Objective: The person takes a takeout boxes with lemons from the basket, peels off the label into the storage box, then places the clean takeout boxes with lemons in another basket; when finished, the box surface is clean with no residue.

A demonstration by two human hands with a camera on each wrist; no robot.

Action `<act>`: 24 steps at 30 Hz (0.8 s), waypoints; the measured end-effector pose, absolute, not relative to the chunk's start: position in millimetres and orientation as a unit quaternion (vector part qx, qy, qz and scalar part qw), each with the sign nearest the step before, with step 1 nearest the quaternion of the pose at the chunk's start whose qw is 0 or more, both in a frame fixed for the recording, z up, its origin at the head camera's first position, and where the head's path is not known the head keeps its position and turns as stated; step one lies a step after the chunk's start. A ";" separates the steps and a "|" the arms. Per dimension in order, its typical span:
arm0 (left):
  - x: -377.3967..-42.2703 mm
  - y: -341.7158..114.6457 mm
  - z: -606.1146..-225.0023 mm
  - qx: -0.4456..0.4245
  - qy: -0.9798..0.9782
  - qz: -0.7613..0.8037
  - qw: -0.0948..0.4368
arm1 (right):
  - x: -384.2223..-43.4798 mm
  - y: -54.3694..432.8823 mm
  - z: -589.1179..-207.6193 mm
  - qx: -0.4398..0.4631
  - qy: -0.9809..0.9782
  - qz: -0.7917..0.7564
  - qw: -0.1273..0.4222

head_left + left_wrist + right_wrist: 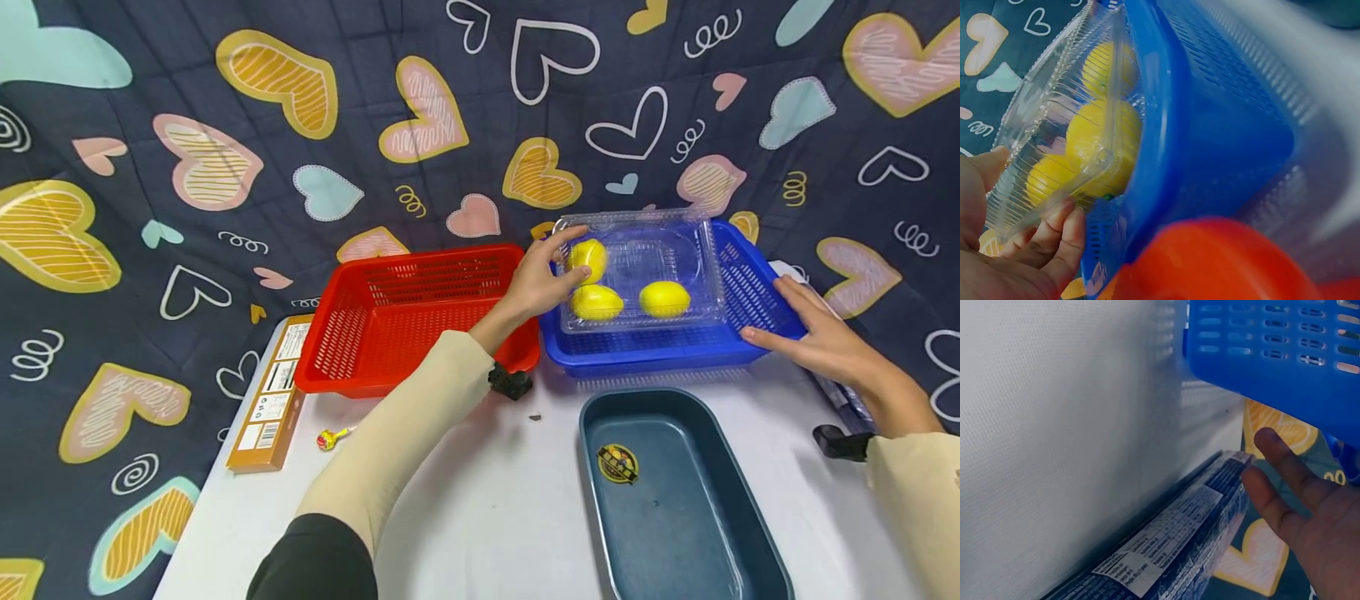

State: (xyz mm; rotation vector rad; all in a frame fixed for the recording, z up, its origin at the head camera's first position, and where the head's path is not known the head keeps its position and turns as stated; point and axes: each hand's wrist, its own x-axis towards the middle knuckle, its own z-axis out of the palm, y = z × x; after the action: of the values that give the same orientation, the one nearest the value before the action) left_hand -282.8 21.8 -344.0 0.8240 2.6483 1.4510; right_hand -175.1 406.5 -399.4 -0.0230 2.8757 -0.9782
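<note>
My left hand [542,279] grips the left end of a clear plastic clamshell box [693,250], thumb on one side and fingers on the other. Inside it are three lemons; one lemon [665,299] lies to the right and another lemon [1104,147] shows large through the wall in the left wrist view. The box sits tilted over the blue basket [645,360], overlapping its left part. Beside the basket's right end, my right hand [840,337] has its fingers spread and holds nothing; in the right wrist view its fingertips are just below the basket wall.
A red basket [412,325] stands left of the blue one. Nearer on the table is a dark blue-green tray [675,492] with a round sticker. An orange box [273,400] and a lollipop [327,438] lie at left. A dark blue box [1172,537] lies at right, by the heart-patterned curtain.
</note>
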 end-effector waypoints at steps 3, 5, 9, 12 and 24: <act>-288.9 29.8 -346.2 0.260 0.857 0.445 -0.001 | -175.3 406.2 -398.9 -0.002 0.945 -0.321 0.059; -291.3 34.4 -346.8 0.256 0.863 0.435 -0.004 | -175.3 406.1 -398.5 0.001 0.945 -0.320 0.062; -294.6 41.7 -349.4 0.246 0.875 0.417 0.006 | -174.4 405.8 -398.4 0.005 0.946 -0.317 0.062; -297.0 45.3 -351.5 0.242 0.884 0.400 0.011 | -173.9 405.9 -398.6 0.007 0.947 -0.314 0.060; -305.6 51.1 -354.1 0.212 0.902 0.376 0.027 | -175.0 404.1 -399.7 0.005 0.949 -0.311 0.049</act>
State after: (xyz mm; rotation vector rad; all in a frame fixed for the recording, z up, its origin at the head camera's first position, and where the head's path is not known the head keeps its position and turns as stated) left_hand -305.6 51.1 -354.1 0.6563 2.7852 1.1615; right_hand -175.0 404.1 -399.7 0.0167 2.8924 -0.9483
